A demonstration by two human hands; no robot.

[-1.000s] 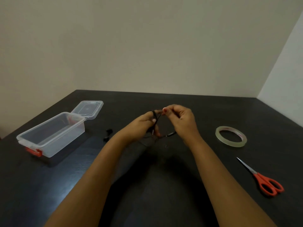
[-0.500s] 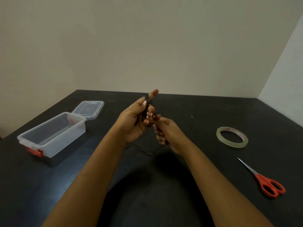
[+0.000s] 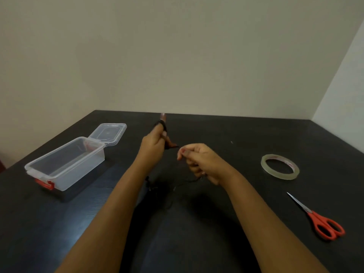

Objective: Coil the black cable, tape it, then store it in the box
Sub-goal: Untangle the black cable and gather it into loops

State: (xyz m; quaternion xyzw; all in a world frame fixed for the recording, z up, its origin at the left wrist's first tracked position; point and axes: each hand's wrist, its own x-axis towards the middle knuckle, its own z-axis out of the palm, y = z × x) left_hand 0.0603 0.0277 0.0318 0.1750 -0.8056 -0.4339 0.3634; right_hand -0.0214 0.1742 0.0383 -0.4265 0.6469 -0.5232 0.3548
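- The left grip (image 3: 153, 148) is raised above the counter (image 3: 246, 134). It is curled round the cable (image 3: 161, 125), and the finished loops sit wound on its upright fingers.
- The right grip (image 3: 202, 162) is curled narrow just beside the left. Thumb and forefinger look to be pinching the loose strand, and the rest of the cable trails down onto the counter between the forearms.
- For a tidy coil, I would lay each turn next to the last under light, even tension and avoid crossing turns.
- The left fingers should hold one steady spread, so the loops match in size and none slips off a fingertip.
- Slack is best let slide through the pinch rather than dragged, or the trailing part may kink.
- Leave a short end and hold the bundle pinched until it is taped. The tape roll (image 3: 279, 167) and scissors (image 3: 325, 223) lie to the right, well apart from the hands. The box (image 3: 65, 164) stands to the left with its lid (image 3: 108, 133) open.
- Motion blur hides how many loops there are and which fingers carry them.
- The black strand fades into the dark counter, so I cannot trace its course or find its free end.
- Inside the right pinch the strand is too thin to make out.
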